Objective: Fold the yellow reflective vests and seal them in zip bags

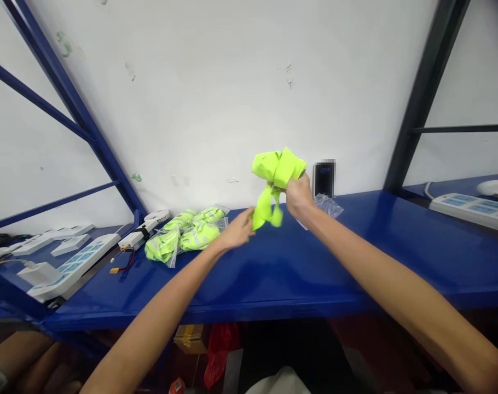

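The right hand point(300, 197) is clamping tight around a bunched-up neon yellow-green fabric point(278, 167), holding it up in the air above the blue shelf point(355, 257), close to the white wall. The bulk of the cloth is puffing out above the fist, and a loose tail is dangling down below it. The left hand point(236, 230) is coming in low from the left, fingers stretched out long and close together, the tips meeting that dangling tail. Whether they are actually gripping it, I cannot tell from here. Just behind the right wrist, a crumpled clear plastic bag point(330, 207) is lying on the shelf, and beside it a small dark device point(324, 179) is leaning against the wall. Over to the left, a pile of bagged neon pieces point(183, 234) is sitting on the shelf, just beyond the left hand, with a little white fan point(157, 215) next to it. A white power strip point(74, 267) is resting further left, and another power strip point(473, 207) is lying well off to the right.
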### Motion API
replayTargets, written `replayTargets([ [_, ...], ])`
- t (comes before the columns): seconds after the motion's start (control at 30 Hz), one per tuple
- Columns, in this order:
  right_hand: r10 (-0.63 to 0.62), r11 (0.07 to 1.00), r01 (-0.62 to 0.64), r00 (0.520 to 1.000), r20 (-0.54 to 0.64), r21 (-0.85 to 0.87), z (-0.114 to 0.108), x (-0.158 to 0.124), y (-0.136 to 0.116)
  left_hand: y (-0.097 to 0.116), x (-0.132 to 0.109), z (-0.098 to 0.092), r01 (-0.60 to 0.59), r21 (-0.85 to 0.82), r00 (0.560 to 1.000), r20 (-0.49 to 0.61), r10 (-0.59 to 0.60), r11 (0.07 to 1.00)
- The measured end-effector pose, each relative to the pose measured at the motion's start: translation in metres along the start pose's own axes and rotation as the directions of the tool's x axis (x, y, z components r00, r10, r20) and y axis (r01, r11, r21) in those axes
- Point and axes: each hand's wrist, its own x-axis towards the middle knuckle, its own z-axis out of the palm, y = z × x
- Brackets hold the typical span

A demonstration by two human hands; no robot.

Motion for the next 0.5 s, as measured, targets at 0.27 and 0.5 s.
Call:
replayTargets([
  [0.27,0.169,0.98,-0.18,0.978,-0.12,-0.089,-0.039,0.022,0.07,0.013,-0.026,0.024,0.17,0.028,0.986,0.002,-0.17,0.985],
  [0.5,0.174,0.961,-0.196,0.977,-0.123,-0.194,-0.033,0.014,0.077,0.0,-0.039,0.025,0.125,0.04,0.986,-0.119,-0.119,0.991],
])
